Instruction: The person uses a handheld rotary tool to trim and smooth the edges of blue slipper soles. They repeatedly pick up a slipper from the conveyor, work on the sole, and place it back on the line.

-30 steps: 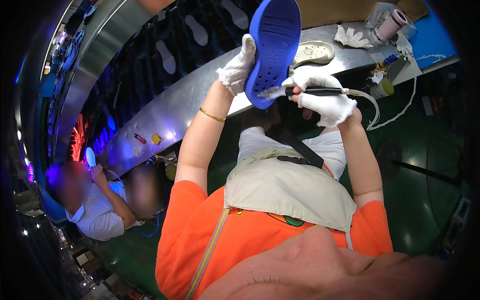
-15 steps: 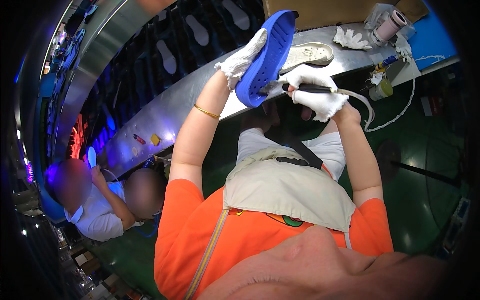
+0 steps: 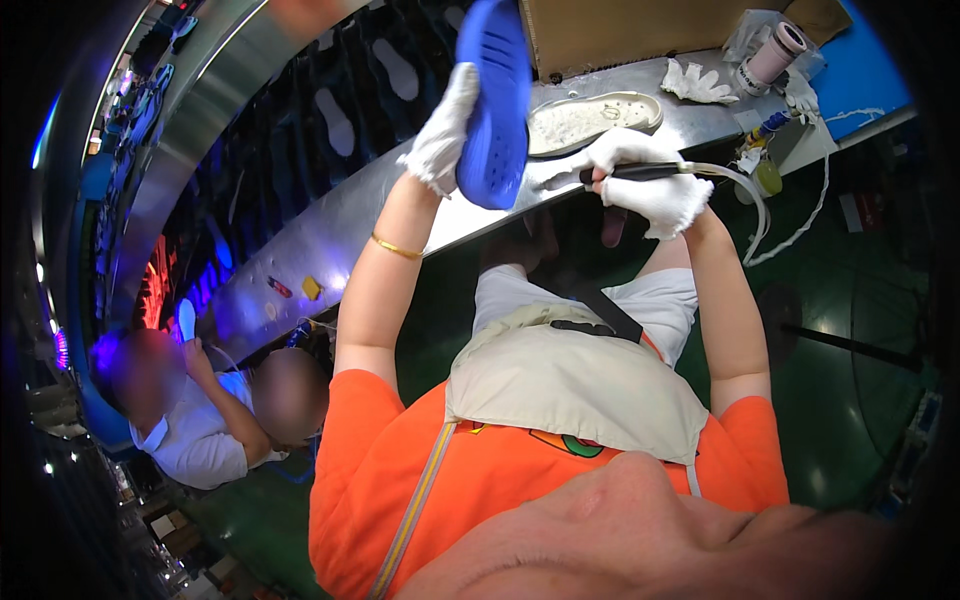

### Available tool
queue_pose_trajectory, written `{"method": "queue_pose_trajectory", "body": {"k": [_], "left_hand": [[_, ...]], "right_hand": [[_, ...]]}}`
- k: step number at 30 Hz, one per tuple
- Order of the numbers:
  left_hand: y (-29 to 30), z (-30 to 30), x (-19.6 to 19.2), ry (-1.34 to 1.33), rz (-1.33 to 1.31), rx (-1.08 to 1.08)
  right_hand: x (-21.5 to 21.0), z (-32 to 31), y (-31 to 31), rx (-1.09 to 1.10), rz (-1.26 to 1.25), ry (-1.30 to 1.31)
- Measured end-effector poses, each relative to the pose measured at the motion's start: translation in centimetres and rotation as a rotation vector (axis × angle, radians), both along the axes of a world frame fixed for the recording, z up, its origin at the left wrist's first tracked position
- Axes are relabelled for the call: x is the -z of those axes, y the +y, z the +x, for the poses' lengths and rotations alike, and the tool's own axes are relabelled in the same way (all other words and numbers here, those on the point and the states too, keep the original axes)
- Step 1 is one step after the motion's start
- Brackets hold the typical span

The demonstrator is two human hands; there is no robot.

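My left hand [image 3: 447,128], in a white knit glove, is closed on the side of a blue perforated shoe [image 3: 496,110]. The shoe is held up on end over the metal ledge, slightly blurred. In its white glove, my right hand [image 3: 650,195] grips a black-handled brush [image 3: 628,173] fed by a pale hose; the bare thumb tip shows. The brush's tip points left, below a cream shoe or last [image 3: 592,122] lying on the ledge, and stands apart from the blue shoe.
Dark conveyor belt [image 3: 300,170] carries several grey soles beyond the metal ledge [image 3: 400,215]. A cardboard box [image 3: 630,35], spare white glove [image 3: 698,82] and pink bottle [image 3: 775,55] stand at upper right. Co-workers sit at left, one holding a light sole [image 3: 187,320].
My left hand has carried the blue shoe left and up, away from the brush, uncovering more of the cream shoe. The brush no longer touches the blue shoe; my right hand has barely moved.
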State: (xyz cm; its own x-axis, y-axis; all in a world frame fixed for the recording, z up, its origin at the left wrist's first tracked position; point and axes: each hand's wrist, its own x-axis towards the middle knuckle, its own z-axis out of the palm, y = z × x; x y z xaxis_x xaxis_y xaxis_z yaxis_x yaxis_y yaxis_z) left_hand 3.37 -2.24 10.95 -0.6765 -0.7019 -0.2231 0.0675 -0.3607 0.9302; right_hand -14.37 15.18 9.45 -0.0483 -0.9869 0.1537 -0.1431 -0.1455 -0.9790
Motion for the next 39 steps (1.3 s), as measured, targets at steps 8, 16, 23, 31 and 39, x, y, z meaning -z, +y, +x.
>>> {"method": "queue_pose_trajectory", "body": {"k": [8,16,23,31,39], "left_hand": [[-0.3,3.2,2.2,0.345,0.513,0.382],[6.2,0.4,6.4,0.813,0.747,0.276],[8.3,-1.1,6.7,0.532,0.551,0.156],[7.3,-1.5,6.7,0.436,0.444,0.049],[6.1,-1.5,7.0,0.434,0.400,-0.047]], "right_hand": [[1.9,0.8,0.6,0.218,-0.095,-0.322],[2.2,2.1,-0.2,0.438,-0.119,-0.204],[1.8,4.3,-0.5,0.377,-0.363,-0.081],[1.8,4.1,0.0,0.382,-0.275,-0.067],[1.9,5.2,0.8,0.355,-0.168,-0.198]]}}
